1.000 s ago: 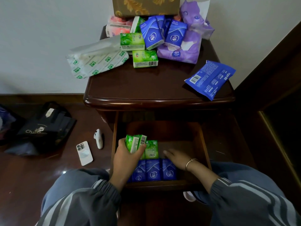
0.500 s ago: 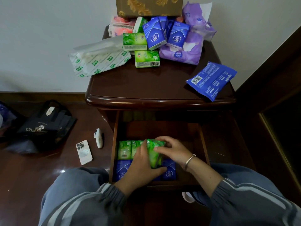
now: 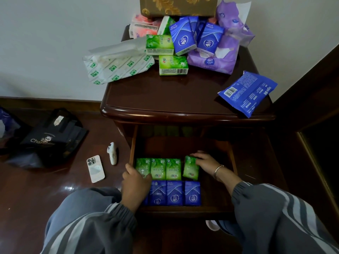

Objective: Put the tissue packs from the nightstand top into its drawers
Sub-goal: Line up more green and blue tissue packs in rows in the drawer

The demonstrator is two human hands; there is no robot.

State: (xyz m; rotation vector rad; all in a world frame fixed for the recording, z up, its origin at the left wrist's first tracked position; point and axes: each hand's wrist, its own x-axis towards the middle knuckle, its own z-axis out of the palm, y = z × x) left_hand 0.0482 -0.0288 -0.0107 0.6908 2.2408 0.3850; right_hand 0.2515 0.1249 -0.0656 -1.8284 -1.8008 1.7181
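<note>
The nightstand (image 3: 174, 97) top carries heaped tissue packs (image 3: 185, 39); its open drawer (image 3: 183, 146) holds blue packs (image 3: 175, 193) and green packs (image 3: 166, 169). My left hand (image 3: 135, 184) rests relaxed on the green row; my right hand (image 3: 206, 162) pinches a fourth green pack (image 3: 190, 169) beside it.

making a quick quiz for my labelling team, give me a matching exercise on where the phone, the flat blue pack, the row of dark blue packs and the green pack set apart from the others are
Things
1. white phone
2. flat blue pack
3. row of dark blue packs
4. separate green pack

Places
A. front of the open drawer
B. floor, left of the nightstand
C. drawer, with the right hand on it
D. right front of the nightstand top

Pairs: 1-B, 2-D, 3-A, 4-C
</note>
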